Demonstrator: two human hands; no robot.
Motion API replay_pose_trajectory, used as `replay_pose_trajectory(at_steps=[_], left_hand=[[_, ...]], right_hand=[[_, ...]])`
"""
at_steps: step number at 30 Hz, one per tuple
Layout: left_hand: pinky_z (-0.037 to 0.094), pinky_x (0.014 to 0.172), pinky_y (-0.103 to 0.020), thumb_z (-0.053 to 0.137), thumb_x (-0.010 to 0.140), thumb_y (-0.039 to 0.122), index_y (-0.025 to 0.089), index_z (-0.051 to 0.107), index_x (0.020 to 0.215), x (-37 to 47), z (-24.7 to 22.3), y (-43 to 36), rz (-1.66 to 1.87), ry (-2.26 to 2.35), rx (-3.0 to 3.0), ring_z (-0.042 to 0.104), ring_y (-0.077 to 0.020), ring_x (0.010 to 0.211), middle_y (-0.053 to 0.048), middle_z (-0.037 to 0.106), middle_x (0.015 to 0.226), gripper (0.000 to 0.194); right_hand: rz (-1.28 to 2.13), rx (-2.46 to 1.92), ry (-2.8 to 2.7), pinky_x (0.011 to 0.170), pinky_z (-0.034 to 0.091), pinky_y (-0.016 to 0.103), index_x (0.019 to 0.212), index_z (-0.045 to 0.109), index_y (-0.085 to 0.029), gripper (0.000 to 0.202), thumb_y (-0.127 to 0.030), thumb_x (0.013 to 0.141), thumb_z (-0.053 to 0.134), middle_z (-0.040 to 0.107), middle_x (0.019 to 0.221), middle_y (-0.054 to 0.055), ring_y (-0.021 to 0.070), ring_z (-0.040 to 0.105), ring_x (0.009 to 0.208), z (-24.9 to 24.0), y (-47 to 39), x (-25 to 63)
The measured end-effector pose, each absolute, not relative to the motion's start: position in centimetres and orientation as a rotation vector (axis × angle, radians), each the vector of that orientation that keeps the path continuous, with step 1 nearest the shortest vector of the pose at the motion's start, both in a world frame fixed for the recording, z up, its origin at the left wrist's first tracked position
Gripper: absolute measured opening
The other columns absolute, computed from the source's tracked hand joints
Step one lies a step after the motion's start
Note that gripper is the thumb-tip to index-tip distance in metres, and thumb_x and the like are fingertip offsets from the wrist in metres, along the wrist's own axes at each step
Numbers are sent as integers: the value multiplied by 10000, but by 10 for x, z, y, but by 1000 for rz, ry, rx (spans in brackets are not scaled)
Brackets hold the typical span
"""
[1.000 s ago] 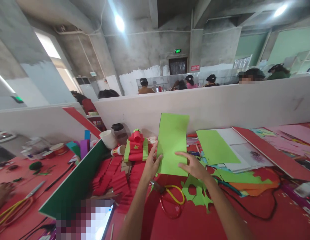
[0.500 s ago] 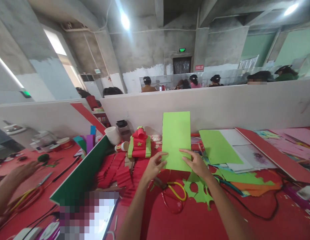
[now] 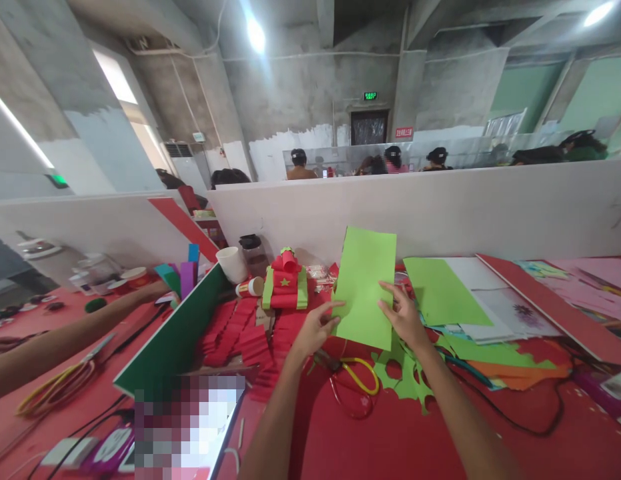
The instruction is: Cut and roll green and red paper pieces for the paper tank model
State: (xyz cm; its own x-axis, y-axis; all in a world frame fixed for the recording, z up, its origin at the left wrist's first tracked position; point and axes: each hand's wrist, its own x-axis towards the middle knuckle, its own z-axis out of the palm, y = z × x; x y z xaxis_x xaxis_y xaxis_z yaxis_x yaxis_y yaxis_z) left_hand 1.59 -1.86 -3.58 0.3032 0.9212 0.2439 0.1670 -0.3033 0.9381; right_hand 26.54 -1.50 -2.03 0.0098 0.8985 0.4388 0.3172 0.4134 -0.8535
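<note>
A light green sheet of paper [image 3: 366,280] stands raised in front of me, leaning slightly to the right. My left hand [image 3: 317,327] pinches its lower left edge, and my right hand [image 3: 403,313] grips the right edge, fingertips lying on the front face. Below the sheet, scissors [image 3: 360,377] with one yellow and one red handle loop rest on the red table. Beside them are green paper offcuts [image 3: 397,373] with round holes. Left of the sheet stands a red and green paper craft [image 3: 286,283] with a gold star.
Stacked red paper strips [image 3: 240,333] lie on the left, near a white cup [image 3: 232,264] and a partly blurred screen [image 3: 205,427]. A green divider board [image 3: 175,340] separates a co-worker's arm [image 3: 65,340]. More green paper [image 3: 443,290] lies right. A white partition [image 3: 440,207] closes the back.
The green sheet has tilted to the right, and my right hand has shifted up along its edge. The co-worker's arm has reached farther forward and right.
</note>
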Motion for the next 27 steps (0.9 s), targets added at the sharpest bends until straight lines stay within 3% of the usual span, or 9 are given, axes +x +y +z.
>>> replay_pose_trajectory(at_steps=[3,7,11,16,21,27], left_hand=[[277,476,-207,631,819,475,154,614,1200,17,-34,-21,1091,990,1678,338,-93,529,39,430,609,499],[286,478,-210,624,825,486,153,613,1198,16,-30,-24,1102,1000,1660,342,-93,510,49,415,579,501],[359,526,-222,566,872,435,165,643,1163,14,-28,-24,1167,1023,1694,448,-115,572,-12,572,710,404],[478,746,-278,474,906,300,173,679,1108,10,-29,-20,1286,1026,1730,600,-180,841,-75,677,969,316],[460,957,-337,537,851,195,169,714,1063,5,-32,-18,1205,929,1835,577,-220,1139,-123,629,1205,277],[493,960,-372,641,782,169,193,757,1006,5,-21,-23,1150,849,1865,584,-238,1145,-123,602,1255,254]], right_hand=[[647,-1125,-1470,1039,435,486,1445,418,-248,659,-411,837,610,457,1464,112,317,433,1345,-25,-12,264],[663,-1055,-1412,928,530,456,1506,286,-304,763,-434,830,617,481,1443,108,306,534,1258,-31,-9,263],[649,-1032,-1431,897,549,463,1507,271,-317,763,-441,833,607,530,1392,102,304,568,1218,-35,-7,264],[666,-1046,-1409,921,529,493,1494,285,-328,763,-428,821,629,481,1439,100,317,527,1265,-35,-7,265],[685,-1052,-1381,938,518,480,1475,341,-312,747,-418,805,654,452,1465,106,331,481,1309,-30,-8,266],[790,-1002,-1474,862,548,408,1364,515,-249,588,-405,812,644,580,1337,111,305,574,1189,-19,-17,261]])
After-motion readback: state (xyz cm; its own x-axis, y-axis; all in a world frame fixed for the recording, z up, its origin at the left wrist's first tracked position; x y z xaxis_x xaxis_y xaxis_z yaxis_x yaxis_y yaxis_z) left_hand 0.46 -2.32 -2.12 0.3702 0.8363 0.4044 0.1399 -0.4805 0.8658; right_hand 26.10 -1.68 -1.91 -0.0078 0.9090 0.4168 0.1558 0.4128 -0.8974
